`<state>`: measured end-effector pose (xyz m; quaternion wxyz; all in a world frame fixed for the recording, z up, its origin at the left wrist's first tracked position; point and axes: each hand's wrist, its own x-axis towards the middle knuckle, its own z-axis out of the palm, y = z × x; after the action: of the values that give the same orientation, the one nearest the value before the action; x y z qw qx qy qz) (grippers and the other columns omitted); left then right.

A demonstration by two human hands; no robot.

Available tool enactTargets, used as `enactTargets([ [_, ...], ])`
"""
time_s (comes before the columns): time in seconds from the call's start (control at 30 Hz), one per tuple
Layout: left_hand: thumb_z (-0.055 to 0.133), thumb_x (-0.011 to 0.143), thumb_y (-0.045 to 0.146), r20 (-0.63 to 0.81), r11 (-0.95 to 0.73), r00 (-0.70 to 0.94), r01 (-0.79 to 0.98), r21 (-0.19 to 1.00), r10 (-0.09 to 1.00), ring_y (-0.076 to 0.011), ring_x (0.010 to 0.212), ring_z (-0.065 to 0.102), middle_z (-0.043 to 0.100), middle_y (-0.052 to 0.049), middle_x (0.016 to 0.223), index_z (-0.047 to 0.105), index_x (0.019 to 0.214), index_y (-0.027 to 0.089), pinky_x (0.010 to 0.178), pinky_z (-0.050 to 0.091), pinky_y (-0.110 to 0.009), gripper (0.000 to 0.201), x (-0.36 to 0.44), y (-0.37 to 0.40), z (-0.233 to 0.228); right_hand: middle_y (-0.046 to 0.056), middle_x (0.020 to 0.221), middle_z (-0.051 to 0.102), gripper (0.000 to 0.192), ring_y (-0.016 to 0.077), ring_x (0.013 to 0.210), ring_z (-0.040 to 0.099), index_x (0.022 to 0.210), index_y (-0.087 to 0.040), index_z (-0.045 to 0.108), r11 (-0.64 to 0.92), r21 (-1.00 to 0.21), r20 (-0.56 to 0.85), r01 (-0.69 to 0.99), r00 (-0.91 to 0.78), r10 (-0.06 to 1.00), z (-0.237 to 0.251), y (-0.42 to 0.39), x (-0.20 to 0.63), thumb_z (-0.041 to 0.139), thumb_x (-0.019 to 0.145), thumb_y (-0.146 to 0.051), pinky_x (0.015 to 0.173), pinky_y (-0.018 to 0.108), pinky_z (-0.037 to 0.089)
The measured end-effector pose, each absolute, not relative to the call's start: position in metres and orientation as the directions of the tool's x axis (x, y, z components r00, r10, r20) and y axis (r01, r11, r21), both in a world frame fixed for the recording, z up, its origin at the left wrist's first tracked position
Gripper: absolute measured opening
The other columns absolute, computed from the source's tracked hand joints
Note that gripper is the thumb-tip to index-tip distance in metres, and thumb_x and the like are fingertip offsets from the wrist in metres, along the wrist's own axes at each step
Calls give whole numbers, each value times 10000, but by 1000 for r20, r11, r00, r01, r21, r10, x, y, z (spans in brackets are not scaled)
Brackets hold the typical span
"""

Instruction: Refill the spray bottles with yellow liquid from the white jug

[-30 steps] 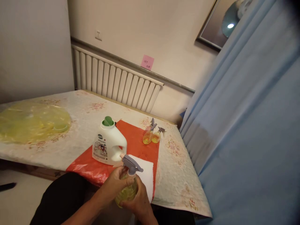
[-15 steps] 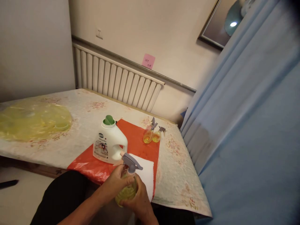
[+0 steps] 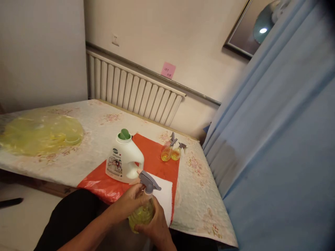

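Observation:
A clear spray bottle (image 3: 141, 215) with yellowish liquid and a grey trigger head is held tilted between my two hands, in front of the table's edge. My left hand (image 3: 131, 202) grips it near the neck, fingers closed. Around its right side and lower part wraps my right hand (image 3: 156, 223). Just beyond stands a white jug (image 3: 128, 157) with a handle, a printed label and a green piece in its mouth. It rests on a red plastic sheet (image 3: 150, 150), beside a white cloth or paper (image 3: 164, 190).
Several more spray bottles (image 3: 166, 154) with orange-yellow liquid stand on the sheet's far right. A yellow plastic bag (image 3: 39, 134) lies on the left of the floral-covered table (image 3: 199, 195). Behind are a radiator (image 3: 131, 87) and wall; a blue curtain (image 3: 274, 139) hangs at right.
The whole view has shifted slightly, moving the scene a little to the right. Both hands keep their hold on the spray bottle, with almost no change in pose.

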<state>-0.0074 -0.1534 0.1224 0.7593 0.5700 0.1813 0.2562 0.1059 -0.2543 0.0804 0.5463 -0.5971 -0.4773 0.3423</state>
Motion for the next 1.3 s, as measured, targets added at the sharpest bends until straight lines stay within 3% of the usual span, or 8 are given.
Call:
enactTargets([
  [0.13, 734, 761, 486, 4, 209, 815, -153, 966, 580, -294, 1025, 625, 715, -86, 1001, 713, 1009, 169, 910, 479, -381, 403, -11, -153, 124, 45, 1163, 691, 840, 271, 1069, 653, 1233, -207, 567, 39, -976, 111, 216, 330, 937, 75, -253, 107, 741, 437, -2, 929, 356, 524],
  [0.4, 835, 611, 348, 88, 177, 724, -282, 943, 684, -311, 1052, 612, 696, -123, 1065, 649, 1033, 141, 926, 461, -387, 506, 9, -145, 85, 41, 1185, 681, 798, 270, 1126, 631, 1174, -212, 591, 29, -975, 100, 219, 320, 942, 77, -252, 106, 722, 427, 37, 987, 348, 485],
  [0.6, 699, 786, 477, 71, 163, 819, -197, 967, 570, -260, 940, 632, 684, -55, 920, 646, 998, 151, 831, 473, -342, 393, -3, -149, 107, 50, 1222, 669, 825, 278, 1159, 615, 1226, -213, 559, 28, -979, 90, 202, 306, 948, 78, -252, 109, 707, 448, 15, 1016, 380, 469],
  [0.97, 736, 699, 379, 130, 47, 700, -228, 973, 703, -273, 904, 624, 684, -63, 892, 684, 890, 150, 766, 476, -315, 303, 1, -144, 108, 24, 1074, 697, 725, 260, 1002, 658, 1138, -206, 581, 9, -971, 87, 240, 316, 945, 78, -249, 106, 695, 445, -26, 883, 334, 531],
  [1.1, 736, 693, 337, 142, -48, 663, -157, 986, 735, -281, 923, 621, 692, -65, 902, 689, 886, 159, 833, 472, -341, 267, -2, -143, 119, 23, 1032, 689, 708, 253, 952, 656, 1127, -200, 579, 0, -969, 82, 247, 322, 943, 75, -248, 106, 691, 447, -38, 840, 329, 537],
  [1.3, 739, 706, 339, 137, 52, 669, -255, 966, 731, -254, 878, 610, 666, -44, 848, 661, 887, 159, 815, 478, -350, 267, -4, -142, 130, 15, 988, 660, 673, 246, 918, 640, 1072, -208, 579, -32, -961, 69, 276, 350, 934, 69, -248, 108, 708, 434, -39, 812, 322, 535],
])
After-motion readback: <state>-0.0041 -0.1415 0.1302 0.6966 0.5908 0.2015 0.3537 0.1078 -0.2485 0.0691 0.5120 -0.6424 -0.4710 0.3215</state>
